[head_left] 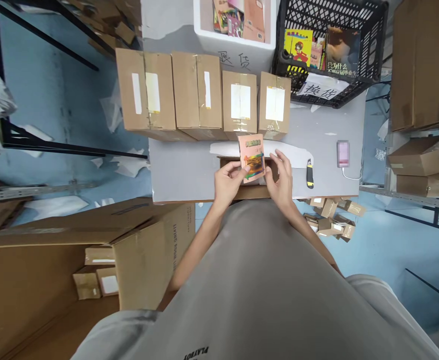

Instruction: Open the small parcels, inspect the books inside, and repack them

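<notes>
A small pink book (254,150) with a colourful cover picture is held upright over an open cardboard box (256,192) at the table's front edge. My left hand (228,183) pinches the book's lower left side, thumb on the cover. Beside the book's right edge is my right hand (280,179), its fingers apart and curved; its thumb tip is close to the book, and whether it touches is unclear. The book and my hands hide much of the box's inside.
Several taped boxes (199,95) line the grey table (184,175). Behind them stand a white foam box (238,45) and a black crate (343,82) with books. A yellow-black cutter (309,174) and a phone (343,153) lie right. A large carton (148,260) stands lower left.
</notes>
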{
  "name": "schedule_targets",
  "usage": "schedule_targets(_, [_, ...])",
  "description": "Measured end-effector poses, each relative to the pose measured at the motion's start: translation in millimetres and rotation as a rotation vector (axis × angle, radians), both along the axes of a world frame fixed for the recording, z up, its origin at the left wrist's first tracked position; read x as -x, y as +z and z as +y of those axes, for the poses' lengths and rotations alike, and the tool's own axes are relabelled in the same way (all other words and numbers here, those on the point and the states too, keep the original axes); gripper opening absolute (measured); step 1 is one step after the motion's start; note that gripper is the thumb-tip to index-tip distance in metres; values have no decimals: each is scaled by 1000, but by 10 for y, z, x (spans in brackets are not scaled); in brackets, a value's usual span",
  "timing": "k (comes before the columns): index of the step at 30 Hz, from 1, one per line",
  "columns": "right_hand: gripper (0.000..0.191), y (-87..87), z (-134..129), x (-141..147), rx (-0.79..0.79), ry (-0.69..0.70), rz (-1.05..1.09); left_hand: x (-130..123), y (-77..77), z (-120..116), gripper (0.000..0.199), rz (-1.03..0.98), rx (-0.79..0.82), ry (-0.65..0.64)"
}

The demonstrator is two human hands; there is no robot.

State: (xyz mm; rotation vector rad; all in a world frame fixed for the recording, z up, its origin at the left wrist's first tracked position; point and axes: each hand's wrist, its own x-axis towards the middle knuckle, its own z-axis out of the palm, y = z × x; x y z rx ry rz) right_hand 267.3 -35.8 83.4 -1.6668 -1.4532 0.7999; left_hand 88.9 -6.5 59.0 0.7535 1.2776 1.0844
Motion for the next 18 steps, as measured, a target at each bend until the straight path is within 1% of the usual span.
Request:
schedule_targets(3, [64, 39, 18, 94, 110, 75, 146, -41, 75, -40, 52, 151, -114, 6])
schedule_targets(4, [69, 39, 26, 131, 146, 86, 209, -57, 111, -63, 47, 200, -171, -15])
schedule_targets(6, [76, 22, 51, 184, 188, 66, 306, -85, 185, -111, 39, 269, -264, -80])
schedule_targets(8, [74, -3, 87, 182, 210, 23, 375, -105, 245, -147, 37, 275, -277, -138])
schedule_targets(10, [70, -21, 126, 127, 228, 0, 434, -111, 276, -156, 34, 244, -248, -161])
schedule_targets(12, [69, -26, 156, 50, 234, -5, 491, -95, 277, -132, 37, 231, -258, -143])
schedule_targets(15, [70, -14, 165, -33, 240, -24, 542, -31, 246, -62, 45, 274, -292, -64])
schedule_targets(18, [71, 2, 146, -59, 249, -54, 537, 63, 208, 5, 45, 297, -271, -3])
